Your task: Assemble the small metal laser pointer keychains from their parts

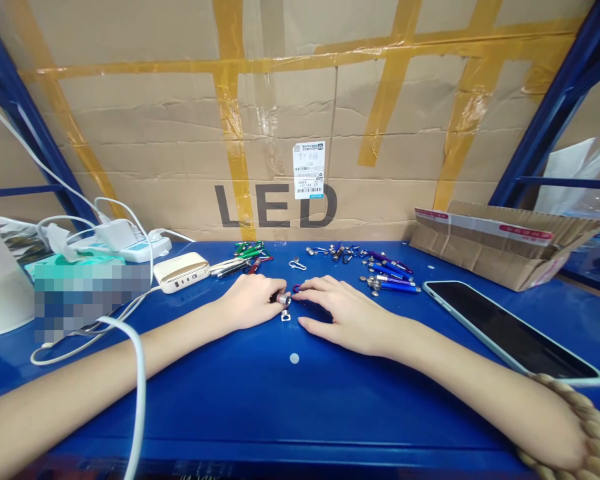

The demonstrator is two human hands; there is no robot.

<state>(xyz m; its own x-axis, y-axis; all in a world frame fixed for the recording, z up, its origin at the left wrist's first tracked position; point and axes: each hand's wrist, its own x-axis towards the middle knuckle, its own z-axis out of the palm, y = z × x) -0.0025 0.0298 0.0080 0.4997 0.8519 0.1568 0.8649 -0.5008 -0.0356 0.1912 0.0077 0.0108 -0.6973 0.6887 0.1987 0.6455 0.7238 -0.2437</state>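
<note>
My left hand is closed round a small flashlight tube, its silver, open-looking end pointing right from between thumb and fingers. Just below that end, a small shiny metal piece rests on the blue table. My right hand is to the right, palm down, fingers and thumb apart. Its index fingertip reaches a small dark red and purple part; whether it grips this I cannot see. Beyond the hands lies a silver snap clip.
Green, black and red tubes lie behind my left hand. Blue tubes and small round metal parts are at back right. A phone, an open cardboard box, a white power bank and a looping white cable flank my arms.
</note>
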